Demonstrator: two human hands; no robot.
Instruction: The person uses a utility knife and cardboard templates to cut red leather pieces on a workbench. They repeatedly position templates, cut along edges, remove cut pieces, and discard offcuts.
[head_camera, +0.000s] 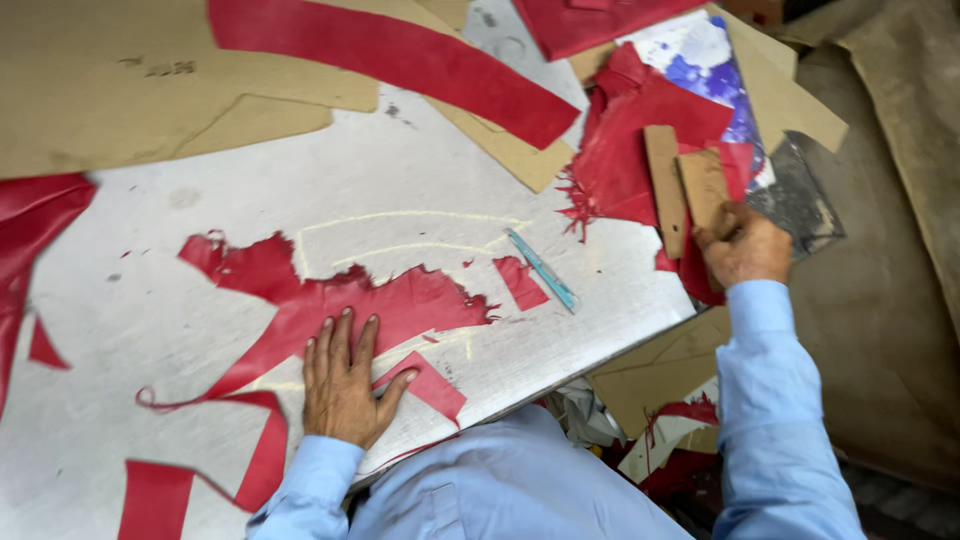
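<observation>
The left hand (343, 382) was laid flat, fingers spread, on a ragged red leather scrap (330, 305) near the metal table's (400, 190) front edge. The right arm was extended rightward; the right hand (742, 245) was closed around a brown cardboard pattern piece (702, 185).

A cutting workshop: red leather scraps (330, 305), cardboard patterns (150, 90) upper left, and a scratched metal worktop (420, 170).

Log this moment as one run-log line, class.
left hand: flat on red leather scrap | right hand: gripping cardboard pattern piece | blue knife: untouched
</observation>
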